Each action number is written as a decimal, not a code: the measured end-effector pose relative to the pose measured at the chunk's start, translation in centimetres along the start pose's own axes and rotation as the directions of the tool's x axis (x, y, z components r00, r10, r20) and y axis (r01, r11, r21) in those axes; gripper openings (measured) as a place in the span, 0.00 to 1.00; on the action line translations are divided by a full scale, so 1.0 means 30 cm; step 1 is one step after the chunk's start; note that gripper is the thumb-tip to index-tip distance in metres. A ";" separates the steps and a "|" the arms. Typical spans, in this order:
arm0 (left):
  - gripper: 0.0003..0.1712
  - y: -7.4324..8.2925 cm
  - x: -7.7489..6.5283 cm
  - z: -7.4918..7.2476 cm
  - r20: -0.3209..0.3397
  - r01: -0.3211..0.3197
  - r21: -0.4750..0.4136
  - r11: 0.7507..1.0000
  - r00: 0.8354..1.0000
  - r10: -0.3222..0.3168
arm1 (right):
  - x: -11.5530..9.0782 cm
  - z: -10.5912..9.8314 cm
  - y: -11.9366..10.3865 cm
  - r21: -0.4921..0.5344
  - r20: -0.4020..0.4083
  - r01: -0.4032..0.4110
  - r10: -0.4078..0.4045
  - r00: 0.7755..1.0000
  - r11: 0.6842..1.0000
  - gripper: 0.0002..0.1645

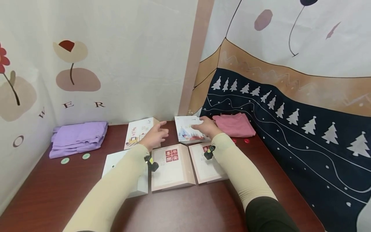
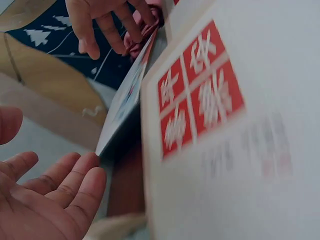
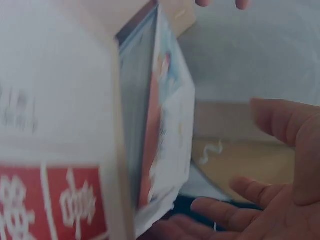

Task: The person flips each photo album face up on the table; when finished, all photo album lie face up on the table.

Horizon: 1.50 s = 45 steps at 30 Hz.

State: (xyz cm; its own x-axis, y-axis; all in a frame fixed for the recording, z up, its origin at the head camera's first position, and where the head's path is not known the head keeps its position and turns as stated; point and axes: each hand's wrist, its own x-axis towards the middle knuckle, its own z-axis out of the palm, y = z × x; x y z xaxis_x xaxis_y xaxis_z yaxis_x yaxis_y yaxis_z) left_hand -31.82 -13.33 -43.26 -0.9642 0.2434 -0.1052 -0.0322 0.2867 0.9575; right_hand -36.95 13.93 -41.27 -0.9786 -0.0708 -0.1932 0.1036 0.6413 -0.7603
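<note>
My left hand (image 1: 154, 136) hovers with fingers spread over the right side of a white book with a suitcase drawing (image 1: 134, 132). In the left wrist view the left palm (image 2: 55, 197) faces up, holding nothing. Above the right edge of a book with a blue-and-red picture (image 1: 185, 128) is my right hand (image 1: 206, 126). Its fingers (image 3: 225, 215) are loosely extended beside that book in the right wrist view, with nothing gripped. Nearer me lie two pale books with red character squares, one in the middle (image 1: 168, 174) and one under my right forearm (image 1: 206, 169).
A plain white book (image 1: 139, 188) lies partly under my left forearm. Folded purple cloth (image 1: 79, 137) sits at the left, with two green buttons (image 1: 86, 156) in front. Folded pink cloth (image 1: 235, 125) lies at the right near red buttons (image 1: 246, 141). Fabric curtains stand behind the table (image 1: 197, 209).
</note>
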 end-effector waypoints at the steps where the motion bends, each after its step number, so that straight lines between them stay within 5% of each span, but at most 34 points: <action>1: 0.38 -0.003 -0.018 -0.025 -0.009 -0.007 -0.004 1.000 1.000 0.007 | -0.005 0.008 -0.011 0.019 0.001 0.026 -0.026 1.000 0.999 0.48; 11: 0.37 -0.049 -0.168 -0.256 -0.156 -0.006 0.051 0.999 0.988 0.014 | -0.065 0.117 -0.134 0.127 0.116 0.145 -0.160 0.980 0.981 0.46; 19: 0.38 -0.108 -0.231 -0.376 -0.231 0.100 0.158 0.982 0.971 -0.062 | -0.077 0.241 -0.201 0.113 0.165 0.257 -0.273 0.948 0.960 0.45; 27: 0.38 -0.134 -0.253 -0.414 -0.193 0.170 0.181 0.969 0.972 -0.135 | -0.083 0.340 -0.253 0.055 0.195 0.270 -0.276 0.941 0.961 0.43; 35: 0.40 -0.153 -0.239 -0.453 -0.128 0.264 0.302 0.916 0.964 -0.235 | -0.070 0.402 -0.288 0.066 0.258 0.282 -0.289 0.922 0.957 0.48; 45: 0.46 -0.186 -0.188 -0.456 -0.107 0.240 0.364 0.900 0.971 -0.216 | -0.044 0.457 -0.299 0.017 0.313 0.195 -0.190 0.930 0.981 0.51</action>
State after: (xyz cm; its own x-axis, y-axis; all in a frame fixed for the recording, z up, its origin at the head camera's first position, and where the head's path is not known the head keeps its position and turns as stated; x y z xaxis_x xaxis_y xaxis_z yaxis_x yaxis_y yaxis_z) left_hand -29.81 -28.98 -44.32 -0.9570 0.0753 -0.2803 -0.1649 0.6535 0.7387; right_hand -34.15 -2.21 -42.72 -0.8745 -0.4272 -0.2297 -0.0859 0.6024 -0.7935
